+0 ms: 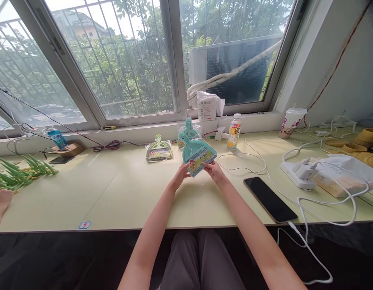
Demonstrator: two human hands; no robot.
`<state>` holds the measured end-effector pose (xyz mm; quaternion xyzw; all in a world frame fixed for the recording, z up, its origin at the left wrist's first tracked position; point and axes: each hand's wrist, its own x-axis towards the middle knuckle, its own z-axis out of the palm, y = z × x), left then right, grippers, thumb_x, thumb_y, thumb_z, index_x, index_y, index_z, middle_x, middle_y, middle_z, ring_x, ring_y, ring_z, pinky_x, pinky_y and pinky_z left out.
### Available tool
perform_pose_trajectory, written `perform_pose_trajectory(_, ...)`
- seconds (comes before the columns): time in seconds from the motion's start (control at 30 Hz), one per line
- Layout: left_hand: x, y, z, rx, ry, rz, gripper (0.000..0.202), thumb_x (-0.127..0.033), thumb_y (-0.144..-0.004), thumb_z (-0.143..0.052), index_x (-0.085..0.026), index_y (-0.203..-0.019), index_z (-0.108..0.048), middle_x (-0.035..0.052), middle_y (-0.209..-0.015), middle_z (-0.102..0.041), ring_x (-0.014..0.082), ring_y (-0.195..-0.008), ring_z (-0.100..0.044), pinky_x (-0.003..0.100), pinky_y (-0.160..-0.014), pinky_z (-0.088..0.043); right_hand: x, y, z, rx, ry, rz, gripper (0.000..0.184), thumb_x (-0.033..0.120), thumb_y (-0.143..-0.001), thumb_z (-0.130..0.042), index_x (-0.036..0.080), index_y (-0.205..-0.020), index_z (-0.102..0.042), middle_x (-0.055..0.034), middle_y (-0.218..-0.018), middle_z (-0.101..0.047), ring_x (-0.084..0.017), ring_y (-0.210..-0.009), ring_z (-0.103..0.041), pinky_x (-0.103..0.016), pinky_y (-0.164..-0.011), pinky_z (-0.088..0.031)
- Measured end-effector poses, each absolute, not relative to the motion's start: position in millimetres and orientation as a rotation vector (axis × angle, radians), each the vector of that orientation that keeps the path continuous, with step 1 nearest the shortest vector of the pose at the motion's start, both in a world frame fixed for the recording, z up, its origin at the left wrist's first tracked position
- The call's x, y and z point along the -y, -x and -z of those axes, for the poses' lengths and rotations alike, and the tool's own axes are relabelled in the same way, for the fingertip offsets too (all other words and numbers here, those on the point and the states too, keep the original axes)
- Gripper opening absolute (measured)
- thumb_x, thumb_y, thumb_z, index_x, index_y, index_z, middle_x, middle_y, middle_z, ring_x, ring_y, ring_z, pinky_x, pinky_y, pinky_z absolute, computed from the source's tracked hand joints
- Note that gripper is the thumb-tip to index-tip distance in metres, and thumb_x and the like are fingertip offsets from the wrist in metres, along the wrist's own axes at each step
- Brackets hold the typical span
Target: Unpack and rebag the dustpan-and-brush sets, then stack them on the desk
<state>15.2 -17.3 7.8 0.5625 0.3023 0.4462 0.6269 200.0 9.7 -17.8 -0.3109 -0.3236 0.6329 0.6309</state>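
The left hand (180, 175) and right hand (215, 172) have their fingers grasping the lower sides of a tilted teal dustpan pack (196, 150) over the tabletop (83, 181). Another teal pack (189, 126) shows behind it; a pale-green pack (159, 153) sits to its left.

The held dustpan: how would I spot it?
Below the window, find the pale table. There, left hand and right hand hold a tilted teal dustpan. Unlike the teal one behind and yellow-green one further left, it is held.
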Motion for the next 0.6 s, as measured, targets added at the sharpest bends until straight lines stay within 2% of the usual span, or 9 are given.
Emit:
perform_pose_trajectory(0.1,19.7,-13.0,-13.0,-0.634,-1.319,-1.056,0.055,-0.057,-0.086,-0.044,-0.026,-0.132,-0.048,0.0083,-0.138,-0.05,0.0273,-0.128,-0.044,0.042,-0.098,-0.039,-6.6,-198.6,13.0,0.746,0.688,-1.451,0.035,0.013,-0.056,-0.081,0.016,-0.087,-0.064,-0.0059,-0.097,-0.072,-0.023,-0.096,-0.067,-0.037,-0.089,-0.056)
perform_pose_trajectory(0.2,21.2,-11.0,-14.7,-0.618,-1.31,-1.043,0.059,-0.059,-0.084,-0.048,-0.025,-0.132,-0.05,0.009,-0.137,-0.051,0.0288,-0.129,-0.043,0.044,-0.102,-0.035,-1.9,-196.6,6.7,0.784,0.674,-1.504,0.036,0.012,-0.055,-0.082,0.015,-0.086,-0.066,-0.0065,-0.094,-0.072,-0.025,-0.096,-0.066,-0.038,-0.087,-0.056)
perform_pose_trajectory(0.37,23.5,-4.1,-12.3,-0.443,-1.367,-0.868,0.083,-0.076,-0.065,-0.057,-0.023,-0.13,-0.053,0.0116,-0.14,-0.047,0.0332,-0.129,-0.04,0.045,-0.103,-0.034,6.8,-195.5,-1.7,0.857,0.594,-1.552,0.036,0.016,-0.057,-0.082,0.015,-0.09,-0.067,-0.0075,-0.099,-0.071,-0.025,-0.1,-0.065,-0.035,-0.089,-0.054)
perform_pose_trajectory(0.47,22.7,3.7,-14.4,-0.387,-1.303,-0.981,0.095,-0.087,-0.064,-0.038,-0.022,-0.132,-0.05,0.0129,-0.138,-0.048,0.0348,-0.131,-0.036,0.048,-0.101,-0.034,9.5,-194.9,-2.9,0.876,0.57,-1.55,0.036,0.018,-0.058,-0.081,0.016,-0.091,-0.068,-0.0069,-0.101,-0.071,-0.025,-0.1,-0.065,-0.034,-0.087,-0.055)
perform_pose_trajectory(0.53,20.1,8.9,-17.4,-0.417,-1.203,-1.117,0.096,-0.088,-0.068,-0.022,-0.024,-0.135,-0.047,0.011,-0.136,-0.05,0.0331,-0.131,-0.037,0.049,-0.101,-0.033,10.4,-193.7,-2.5,0.896,0.561,-1.559,0.036,0.018,-0.058,-0.081,0.016,-0.091,-0.068,-0.0067,-0.101,-0.071,-0.024,-0.098,-0.066,-0.033,-0.084,-0.056)
perform_pose_trajectory(0.6,16.7,12.0,-20.1,-0.494,-1.128,-1.197,0.093,-0.087,-0.071,-0.017,-0.027,-0.136,-0.045,0.0085,-0.135,-0.052,0.0306,-0.13,-0.039,0.048,-0.102,-0.034,11.7,-191.6,-1.8,0.922,0.562,-1.58,0.037,0.017,-0.057,-0.082,0.015,-0.091,-0.068,-0.007,-0.099,-0.072,-0.023,-0.094,-0.067,-0.032,-0.082,-0.056)
